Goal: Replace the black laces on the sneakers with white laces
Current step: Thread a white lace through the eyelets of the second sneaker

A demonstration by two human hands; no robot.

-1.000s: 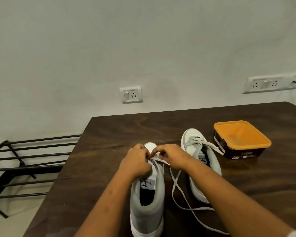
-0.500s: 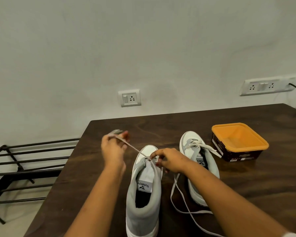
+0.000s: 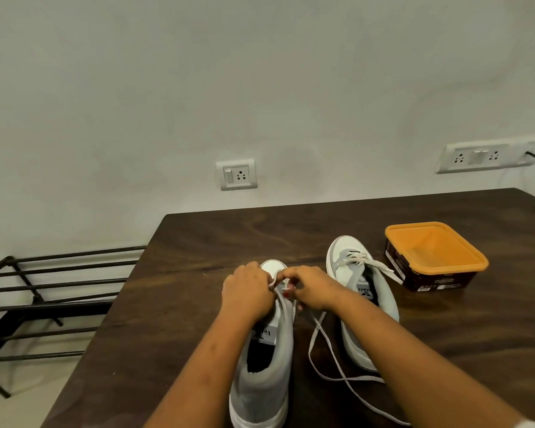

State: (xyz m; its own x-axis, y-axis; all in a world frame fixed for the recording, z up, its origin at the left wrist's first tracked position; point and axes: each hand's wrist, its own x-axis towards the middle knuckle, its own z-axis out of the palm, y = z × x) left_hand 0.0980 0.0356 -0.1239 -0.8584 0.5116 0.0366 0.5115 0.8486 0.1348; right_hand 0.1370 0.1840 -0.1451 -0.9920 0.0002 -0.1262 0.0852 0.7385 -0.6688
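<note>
A grey and white sneaker [image 3: 264, 375] lies in front of me on the dark table, toe pointing away. My left hand [image 3: 247, 291] and my right hand [image 3: 312, 287] meet over its front eyelets, both pinching the white lace [image 3: 322, 350]. The lace's loose length trails over the table to the right of the shoe. A second grey and white sneaker [image 3: 357, 291] stands to the right with a white lace tied near its toe. No black lace is visible.
An orange-rimmed dark tub [image 3: 434, 256] sits at the right on the wooden table [image 3: 198, 257]. A black metal rack [image 3: 44, 291] stands on the floor to the left. Wall sockets [image 3: 237, 175] are behind the table.
My left hand, which had pulled the lace up and to the left, has come back down to the shoe's front eyelets beside my right hand.
</note>
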